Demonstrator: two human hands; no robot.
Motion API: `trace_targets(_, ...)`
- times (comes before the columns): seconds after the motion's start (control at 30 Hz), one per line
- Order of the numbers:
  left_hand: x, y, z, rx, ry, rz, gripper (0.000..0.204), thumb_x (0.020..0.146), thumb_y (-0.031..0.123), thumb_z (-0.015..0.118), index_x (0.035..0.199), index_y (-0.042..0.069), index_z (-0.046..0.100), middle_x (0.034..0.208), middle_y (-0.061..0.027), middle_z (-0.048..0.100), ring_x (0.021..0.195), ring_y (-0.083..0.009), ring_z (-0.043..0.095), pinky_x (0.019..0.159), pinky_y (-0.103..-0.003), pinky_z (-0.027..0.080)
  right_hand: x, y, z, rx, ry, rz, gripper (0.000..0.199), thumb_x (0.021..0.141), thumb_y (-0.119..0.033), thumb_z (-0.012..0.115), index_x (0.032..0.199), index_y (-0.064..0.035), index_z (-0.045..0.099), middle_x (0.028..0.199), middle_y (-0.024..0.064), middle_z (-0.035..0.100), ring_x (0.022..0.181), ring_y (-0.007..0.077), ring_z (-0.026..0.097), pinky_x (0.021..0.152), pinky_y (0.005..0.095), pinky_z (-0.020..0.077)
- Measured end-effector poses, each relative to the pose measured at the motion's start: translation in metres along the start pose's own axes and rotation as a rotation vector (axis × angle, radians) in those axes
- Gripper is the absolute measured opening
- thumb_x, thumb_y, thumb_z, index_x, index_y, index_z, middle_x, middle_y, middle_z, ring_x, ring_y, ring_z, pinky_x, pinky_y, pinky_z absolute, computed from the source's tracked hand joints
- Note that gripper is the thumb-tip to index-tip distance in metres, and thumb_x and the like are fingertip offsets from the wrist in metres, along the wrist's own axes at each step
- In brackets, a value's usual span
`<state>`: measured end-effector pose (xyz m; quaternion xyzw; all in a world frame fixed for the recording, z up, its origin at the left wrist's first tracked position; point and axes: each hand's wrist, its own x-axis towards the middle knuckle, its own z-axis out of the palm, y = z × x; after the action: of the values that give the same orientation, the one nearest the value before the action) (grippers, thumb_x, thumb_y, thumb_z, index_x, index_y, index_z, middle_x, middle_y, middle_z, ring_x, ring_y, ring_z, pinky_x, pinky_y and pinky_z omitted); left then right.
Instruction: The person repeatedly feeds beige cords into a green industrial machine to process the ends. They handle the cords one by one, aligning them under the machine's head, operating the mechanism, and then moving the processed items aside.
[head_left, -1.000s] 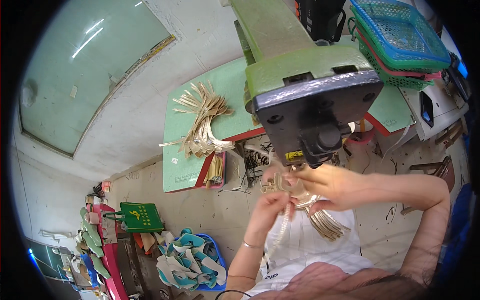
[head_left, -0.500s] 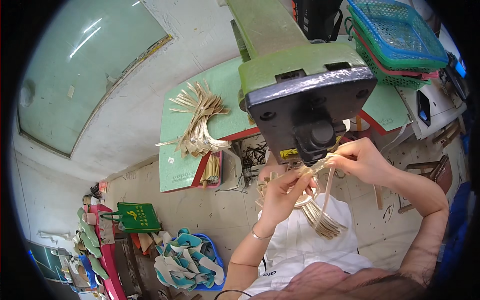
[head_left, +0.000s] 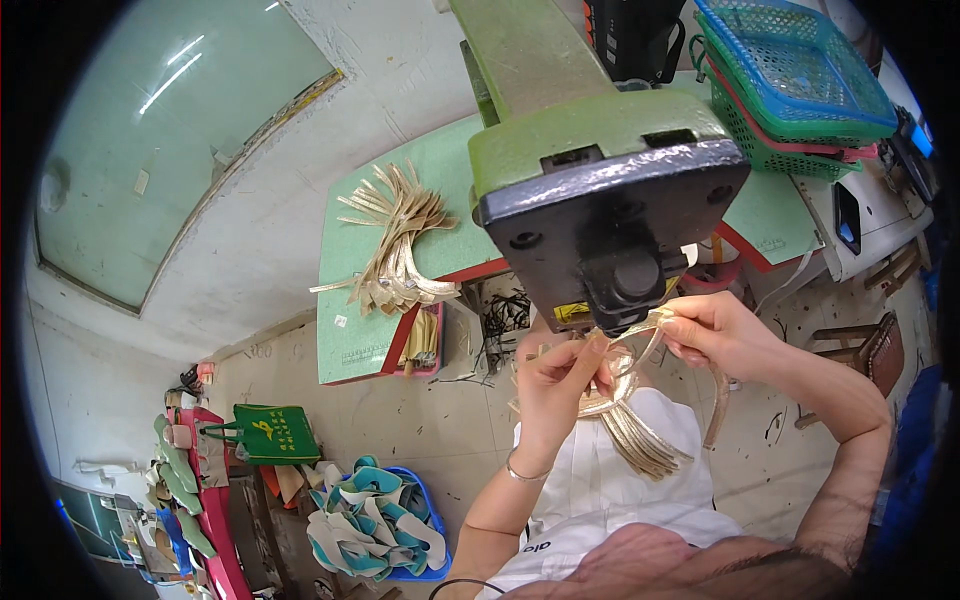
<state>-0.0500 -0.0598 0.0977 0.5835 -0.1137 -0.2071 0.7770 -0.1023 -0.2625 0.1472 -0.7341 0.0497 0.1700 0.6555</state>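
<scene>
Under the dark head of a green sewing machine, both my hands pinch one thin gold strap. My left hand grips its lower end, and my right hand grips the upper end close to the machine's foot. A bundle of more gold straps hangs below my hands over my white-clothed lap. Whether my left hand also holds that bundle is hidden by the fingers.
A fan of gold straps lies on the green table to the left. Stacked blue and green plastic baskets stand at the upper right. On the floor are a green bag and a blue tub of teal-and-white pieces.
My hands have risen from lap height up to the machine's foot. The gold strap is now stretched between them under the machine head.
</scene>
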Motion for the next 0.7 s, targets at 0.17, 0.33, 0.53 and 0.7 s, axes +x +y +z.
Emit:
trace_targets(0.17,-0.012,-0.008,-0.016,0.034,0.094,0.023,0.022,0.09,0.014,0.057,0.076,-0.001,0.065,0.061,-0.0016,0.058,0.051,-0.0058,0.05,0.047,-0.018,0.032,0.009,-0.008,0.012,-0.116,0.033,-0.079,0.021,0.092,-0.017,0.052,0.091,0.0024,0.062,0.064,-0.0012,0.052,0.058,0.0039,0.044,0.051,0.0224,0.037)
trace_targets(0.33,-0.022,-0.019,-0.031,-0.025,0.206,0.036,0.022,0.091,0.013,0.056,0.076,0.0,0.065,0.06,-0.0004,0.057,0.053,-0.0043,0.049,0.046,-0.018,0.029,0.019,-0.015,0.021,-0.148,0.059,-0.078,0.02,0.086,-0.017,0.061,0.092,0.0016,0.067,0.07,0.0023,0.064,0.062,0.0028,0.053,0.054,0.022,0.0429)
trace_targets(0.53,-0.018,-0.024,-0.035,0.05,0.178,0.078,0.015,0.088,0.012,0.06,0.083,-0.002,0.062,0.079,-0.0021,0.061,0.068,-0.0073,0.052,0.059,-0.02,0.039,0.038,0.001,0.017,-0.304,0.142,-0.192,0.019,0.081,-0.016,0.067,0.088,0.0016,0.068,0.068,0.0048,0.066,0.062,0.0036,0.056,0.055,0.0228,0.0454)
trace_targets(0.7,0.006,-0.001,-0.039,0.695,0.004,0.418,0.019,0.078,0.015,0.069,0.085,-0.001,0.062,0.079,-0.0028,0.059,0.069,-0.0105,0.052,0.062,-0.022,0.041,0.041,-0.008,0.016,-0.352,0.122,-0.421,0.024,0.078,-0.017,0.068,0.095,0.0006,0.065,0.079,0.0099,0.068,0.067,0.0093,0.061,0.062,0.0263,0.048)
